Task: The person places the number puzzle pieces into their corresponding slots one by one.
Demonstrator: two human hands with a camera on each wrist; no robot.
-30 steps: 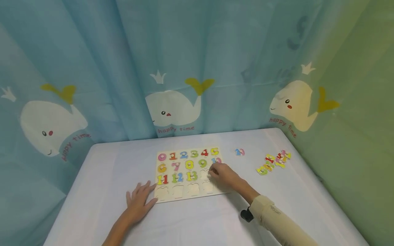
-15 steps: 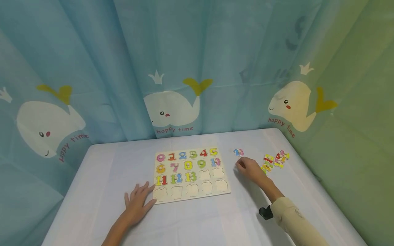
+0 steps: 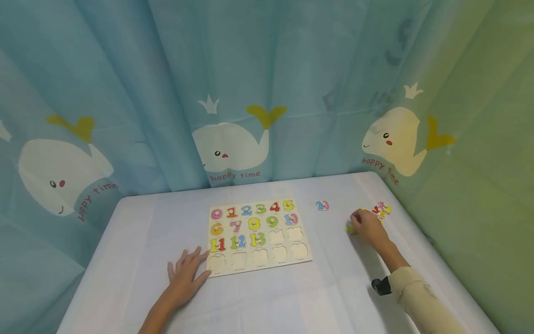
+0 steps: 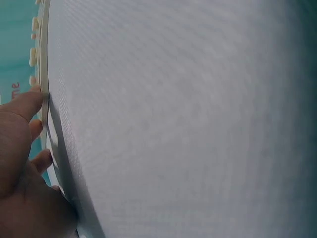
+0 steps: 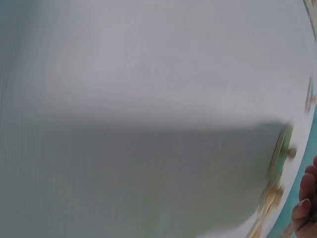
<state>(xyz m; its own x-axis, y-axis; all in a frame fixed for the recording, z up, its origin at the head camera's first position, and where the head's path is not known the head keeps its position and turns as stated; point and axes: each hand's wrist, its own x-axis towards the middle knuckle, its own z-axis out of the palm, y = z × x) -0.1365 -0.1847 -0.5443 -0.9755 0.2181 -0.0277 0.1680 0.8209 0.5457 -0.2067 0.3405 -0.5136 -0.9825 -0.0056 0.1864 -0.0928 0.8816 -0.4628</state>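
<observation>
A wooden number puzzle board (image 3: 246, 267) lies on the table, with knobbed number pieces 0 to 13 in its recesses. My left hand (image 3: 182, 281) rests at its left edge with fingers spread; in the left wrist view the thumb (image 4: 27, 103) touches the board's side. Over the loose number pieces (image 3: 381, 211) at the right hovers my right hand (image 3: 371, 227), fingers loosely bent. It partly covers a green piece (image 3: 352, 229). In the right wrist view my right fingers (image 5: 308, 186) appear apart from the pieces below, with nothing visible between them.
A blue and pink number piece (image 3: 322, 205) lies alone right of the board. White cloth covers the table (image 3: 275, 301), and a blue-green curtain (image 3: 233, 55) with whale prints hangs behind and at the sides. A dark wrist device (image 3: 381, 286) sits at the right cuff.
My right hand has moved right from the board, past the blue and pink piece, to the loose pieces. The left hand stays at the board's edge. The view has shifted slightly.
</observation>
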